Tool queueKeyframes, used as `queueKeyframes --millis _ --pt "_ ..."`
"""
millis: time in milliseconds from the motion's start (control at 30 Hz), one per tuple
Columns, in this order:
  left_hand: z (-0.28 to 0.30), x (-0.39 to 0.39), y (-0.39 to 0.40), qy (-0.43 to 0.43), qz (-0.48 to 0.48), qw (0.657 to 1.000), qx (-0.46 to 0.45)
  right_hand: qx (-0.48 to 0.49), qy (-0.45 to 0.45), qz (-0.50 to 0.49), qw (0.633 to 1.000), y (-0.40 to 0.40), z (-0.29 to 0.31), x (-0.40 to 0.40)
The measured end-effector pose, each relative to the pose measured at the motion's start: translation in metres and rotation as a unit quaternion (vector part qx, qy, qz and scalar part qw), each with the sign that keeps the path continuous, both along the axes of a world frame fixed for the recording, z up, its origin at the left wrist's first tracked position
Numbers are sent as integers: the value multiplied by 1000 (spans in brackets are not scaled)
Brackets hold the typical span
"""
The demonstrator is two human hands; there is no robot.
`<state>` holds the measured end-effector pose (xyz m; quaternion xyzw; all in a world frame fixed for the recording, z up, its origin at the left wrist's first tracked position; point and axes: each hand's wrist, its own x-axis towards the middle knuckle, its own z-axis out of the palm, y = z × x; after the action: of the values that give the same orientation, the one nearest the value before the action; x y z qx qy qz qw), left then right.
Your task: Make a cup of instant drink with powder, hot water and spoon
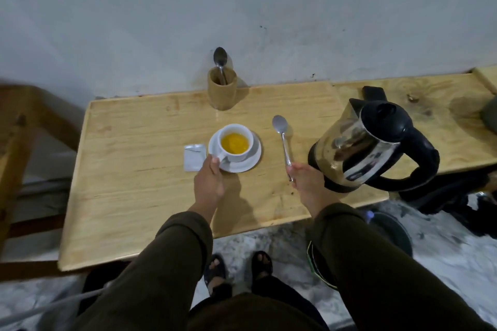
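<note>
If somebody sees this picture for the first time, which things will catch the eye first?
The white cup of bright yellow drink, on a saucer mid-table, stands out most. The right hand holds a spoon beside it, while the left hand touches the saucer's edge. A shiny kettle sits at the right.

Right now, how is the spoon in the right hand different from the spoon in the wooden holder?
The spoon in the right hand is gripped at its handle end and lies low over the table, bowl pointing away from the person; the spoon in the wooden holder stands upright, untouched, bowl on top. The held one is beside the cup; the other is at the wall. Both look like plain metal.
</note>
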<state>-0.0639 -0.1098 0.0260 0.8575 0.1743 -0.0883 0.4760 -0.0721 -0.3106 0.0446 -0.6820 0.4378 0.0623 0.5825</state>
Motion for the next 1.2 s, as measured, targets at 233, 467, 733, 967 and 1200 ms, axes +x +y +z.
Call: queueKeyframes --millis 233,467,733,967,1200 --pt "-18 -7 -8 -13 -9 999 47 8 30 82 996 -9 -16 20" --pt "-18 -1 -19 21 98 995 -3 -180 232 203 934 -6 -31 47" --pt "-21 -2 -28 -8 129 992 7 -233 206 234 921 -12 -42 47" --pt "-15 -3 -30 2 139 990 13 -190 158 210 946 -16 -46 44" --pt "1 -33 -17 -37 110 993 25 -160 -1 242 957 -1 6 -7"
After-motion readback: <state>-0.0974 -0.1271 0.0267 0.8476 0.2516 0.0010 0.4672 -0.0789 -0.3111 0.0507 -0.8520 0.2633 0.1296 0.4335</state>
